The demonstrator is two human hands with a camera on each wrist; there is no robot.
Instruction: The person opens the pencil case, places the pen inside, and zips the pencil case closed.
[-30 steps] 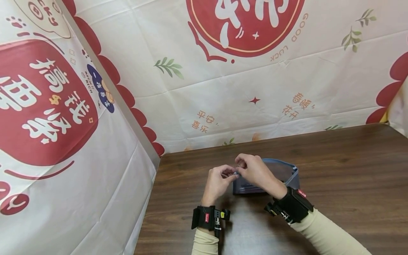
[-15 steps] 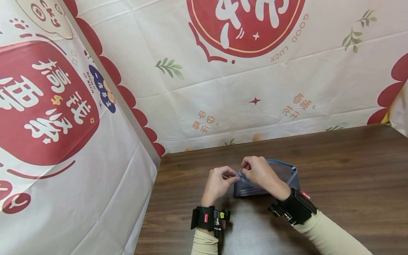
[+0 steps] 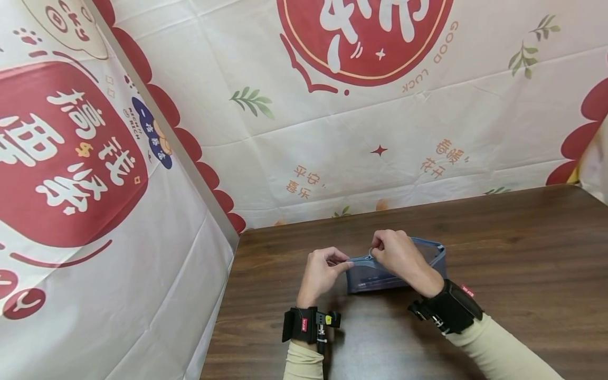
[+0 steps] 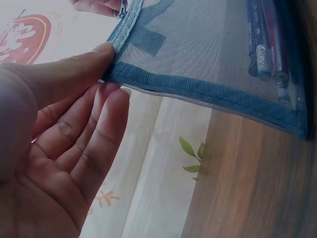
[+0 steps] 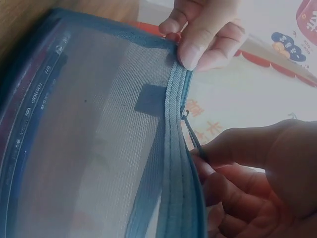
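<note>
A see-through mesh pencil pouch (image 3: 380, 279) with blue edging stands on the table, several pencils (image 4: 262, 39) lying along its bottom. My left hand (image 3: 320, 273) pinches the pouch's top left corner between thumb and fingers. Along the top edge, my right hand (image 3: 401, 258) pinches the ring pull (image 5: 195, 136) of the zipper (image 5: 176, 99). Between the two hands the zipper is closed; past the slider, toward the right, the pouch's mouth gapes. In the right wrist view the left thumb presses on the corner at the zipper's end.
The brown wooden table (image 3: 513, 274) extends to both sides of the pouch. A printed white cloth (image 3: 332, 132) hangs behind it, and another printed cloth (image 3: 142, 295) hangs along the left side. Each wrist wears a black strap with a camera.
My right hand has moved to the right along the pouch's top edge with the zipper pull, and the closed stretch has grown longer. The left hand stays at the corner.
</note>
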